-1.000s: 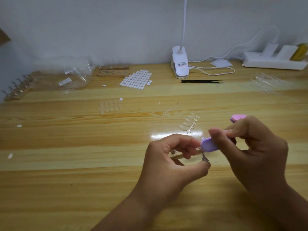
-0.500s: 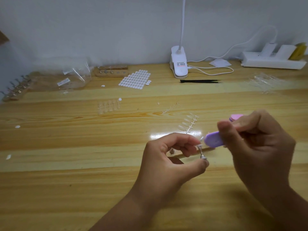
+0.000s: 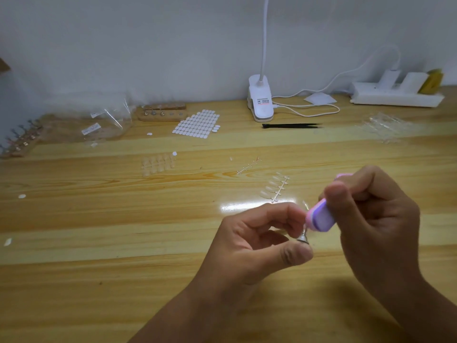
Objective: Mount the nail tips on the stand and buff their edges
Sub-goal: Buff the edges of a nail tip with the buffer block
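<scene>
My left hand [image 3: 257, 243] pinches a small metal stand peg [image 3: 303, 237] between thumb and fingers, with a clear nail tip [image 3: 305, 205] rising from its top. My right hand [image 3: 371, 219] grips a pink and purple buffer block [image 3: 320, 216], whose end lies against the peg's top beside the tip. A clear sprue of nail tips [image 3: 274, 186] lies on the table just beyond my hands. At the back left sits a wooden stand base [image 3: 162, 113] with a few pegs in it, and a second stand [image 3: 21, 139] sits at the far left edge.
A sheet of white adhesive tabs [image 3: 197, 123], loose clear tips [image 3: 158, 163], an empty sprue [image 3: 248, 165], black tweezers [image 3: 291, 125], a clip lamp [image 3: 261, 102], a power strip [image 3: 395, 96], plastic bags [image 3: 106, 122] and clear tip packs [image 3: 385, 127] lie on the wooden table [image 3: 99, 280].
The buffer has shifted slightly right and turned more on edge against the nail tip. My left hand keeps pinching the peg in nearly the same spot.
</scene>
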A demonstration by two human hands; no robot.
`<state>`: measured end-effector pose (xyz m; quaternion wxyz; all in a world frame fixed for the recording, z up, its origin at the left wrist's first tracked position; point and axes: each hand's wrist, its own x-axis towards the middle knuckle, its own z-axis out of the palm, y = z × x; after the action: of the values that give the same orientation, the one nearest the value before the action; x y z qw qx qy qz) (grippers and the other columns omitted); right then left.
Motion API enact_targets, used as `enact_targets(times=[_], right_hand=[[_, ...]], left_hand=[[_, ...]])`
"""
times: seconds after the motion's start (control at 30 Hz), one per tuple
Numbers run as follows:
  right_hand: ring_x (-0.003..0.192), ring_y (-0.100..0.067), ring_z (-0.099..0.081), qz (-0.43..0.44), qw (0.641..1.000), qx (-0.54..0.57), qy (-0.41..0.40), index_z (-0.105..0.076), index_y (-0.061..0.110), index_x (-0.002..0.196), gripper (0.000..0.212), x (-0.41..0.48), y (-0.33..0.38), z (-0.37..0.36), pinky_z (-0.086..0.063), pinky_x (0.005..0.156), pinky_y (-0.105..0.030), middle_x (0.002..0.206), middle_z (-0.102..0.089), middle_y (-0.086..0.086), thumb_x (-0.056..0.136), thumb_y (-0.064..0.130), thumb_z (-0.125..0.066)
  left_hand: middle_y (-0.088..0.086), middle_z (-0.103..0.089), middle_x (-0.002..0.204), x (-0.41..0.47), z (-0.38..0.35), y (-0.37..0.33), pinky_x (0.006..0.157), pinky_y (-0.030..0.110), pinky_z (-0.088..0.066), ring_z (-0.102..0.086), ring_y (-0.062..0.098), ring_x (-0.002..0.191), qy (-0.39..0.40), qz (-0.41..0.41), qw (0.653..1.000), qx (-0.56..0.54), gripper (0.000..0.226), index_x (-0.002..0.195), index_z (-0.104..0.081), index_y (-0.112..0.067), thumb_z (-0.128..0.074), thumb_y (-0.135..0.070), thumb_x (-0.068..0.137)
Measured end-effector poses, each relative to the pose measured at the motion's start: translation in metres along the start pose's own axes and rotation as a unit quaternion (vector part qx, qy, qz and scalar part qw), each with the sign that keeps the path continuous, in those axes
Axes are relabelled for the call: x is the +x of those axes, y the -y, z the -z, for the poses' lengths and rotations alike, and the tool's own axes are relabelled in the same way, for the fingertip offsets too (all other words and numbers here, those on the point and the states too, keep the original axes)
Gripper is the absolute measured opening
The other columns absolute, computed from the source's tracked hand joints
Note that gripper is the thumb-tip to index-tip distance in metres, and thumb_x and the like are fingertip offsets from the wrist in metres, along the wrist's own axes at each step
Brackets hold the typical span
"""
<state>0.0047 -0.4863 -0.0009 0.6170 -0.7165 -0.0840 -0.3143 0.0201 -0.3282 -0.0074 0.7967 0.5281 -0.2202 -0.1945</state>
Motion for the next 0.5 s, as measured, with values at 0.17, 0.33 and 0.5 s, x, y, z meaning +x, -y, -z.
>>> enact_targets(times=[0.17, 0.33, 0.5], right_hand=[[0.057, 0.007, -0.063, -0.024, 0.999, 0.031, -0.030, -0.046, 0.014, 0.075, 0.025, 0.001, 0.002, -0.001, -0.046, 0.063, -0.005, 0.058, -0.067, 0.020, 0.094, 0.029, -0.054], [0.059, 0.002, -0.065, 0.006, 1.000, -0.013, -0.006, -0.051, 0.014, 0.076, 0.031, 0.002, -0.001, 0.003, -0.048, 0.065, -0.008, 0.067, -0.070, 0.022, 0.092, 0.037, -0.063], [0.055, -0.024, -0.061, -0.053, 0.997, -0.006, -0.056, -0.047, 0.013, 0.077, 0.029, 0.014, -0.014, 0.019, -0.051, 0.061, -0.022, 0.068, -0.073, 0.006, 0.091, 0.034, -0.062]], left_hand=[[-0.001, -0.063, 0.088, 0.000, 0.000, 0.002, 0.068, 0.016, -0.048, -0.055, 0.010, 0.074, -0.008, 0.011, 1.000, 0.008, 0.028, 0.097, -0.074, -0.016, -0.077, -0.008, 0.070], [-0.003, -0.064, 0.088, 0.001, 0.002, 0.001, 0.070, 0.015, -0.048, -0.057, 0.008, 0.080, 0.010, 0.012, 1.000, -0.007, 0.026, 0.100, -0.073, -0.015, -0.074, -0.007, 0.075], [0.001, -0.071, 0.087, 0.003, 0.005, 0.004, 0.069, 0.021, -0.049, -0.063, 0.010, 0.080, -0.041, 0.001, 0.999, 0.005, 0.026, 0.110, -0.070, -0.013, -0.069, -0.007, 0.084]])
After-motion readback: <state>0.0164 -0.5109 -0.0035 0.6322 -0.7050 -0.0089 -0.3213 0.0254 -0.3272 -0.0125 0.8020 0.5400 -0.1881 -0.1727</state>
